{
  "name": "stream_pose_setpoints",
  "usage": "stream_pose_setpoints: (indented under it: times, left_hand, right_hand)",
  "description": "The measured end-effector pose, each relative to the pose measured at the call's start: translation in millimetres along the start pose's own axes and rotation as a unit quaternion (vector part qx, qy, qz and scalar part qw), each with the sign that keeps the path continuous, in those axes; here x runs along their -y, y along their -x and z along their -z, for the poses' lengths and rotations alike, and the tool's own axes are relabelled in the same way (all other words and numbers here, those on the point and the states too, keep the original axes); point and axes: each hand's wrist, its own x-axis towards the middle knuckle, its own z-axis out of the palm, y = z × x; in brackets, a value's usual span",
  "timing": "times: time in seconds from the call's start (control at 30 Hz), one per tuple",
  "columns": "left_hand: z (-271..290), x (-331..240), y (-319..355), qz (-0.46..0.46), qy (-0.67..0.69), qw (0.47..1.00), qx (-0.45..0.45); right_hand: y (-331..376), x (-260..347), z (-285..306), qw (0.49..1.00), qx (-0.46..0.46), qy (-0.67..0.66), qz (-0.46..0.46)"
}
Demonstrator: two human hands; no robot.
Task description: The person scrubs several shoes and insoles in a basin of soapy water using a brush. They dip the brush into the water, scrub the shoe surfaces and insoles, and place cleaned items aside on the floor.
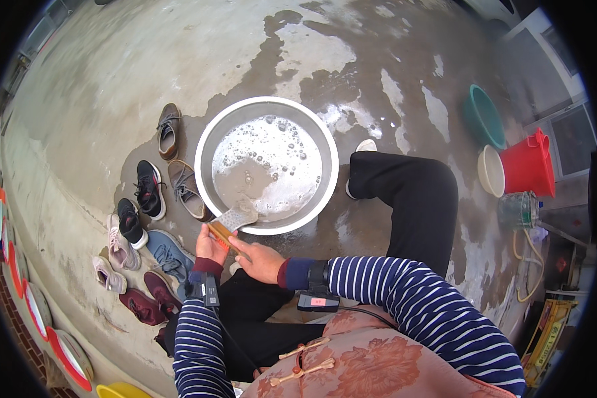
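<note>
My left hand grips a grey shoe whose toe rests on the rim of a round metal basin of foamy water. My right hand holds an orange-handled brush against the shoe's underside. Both hands meet just below the basin's near edge. Striped sleeves cover both forearms, with a small black device strapped to each wrist.
Several shoes lie in rows on the wet concrete left of the basin. A green tub, white bowl and red bucket stand at right. My black-trousered leg stretches beside the basin. Coloured basins line the left edge.
</note>
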Motion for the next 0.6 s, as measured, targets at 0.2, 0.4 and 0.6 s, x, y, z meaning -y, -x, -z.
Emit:
stream_pose_setpoints:
  times: [0.2,0.4,0.6]
  left_hand:
    - [-10,5,0,0.017,0.001,0.999,-0.032]
    - [-9,6,2,0.064,-0.02,0.998,-0.005]
    - [-6,1,0,0.065,-0.085,0.994,-0.037]
  right_hand:
    - [2,-4,-2,0.999,0.027,0.0,-0.024]
    - [-15,-39,2,0.998,-0.063,-0.019,-0.017]
    - [-81,-155,31,0.982,-0.117,-0.029,-0.146]
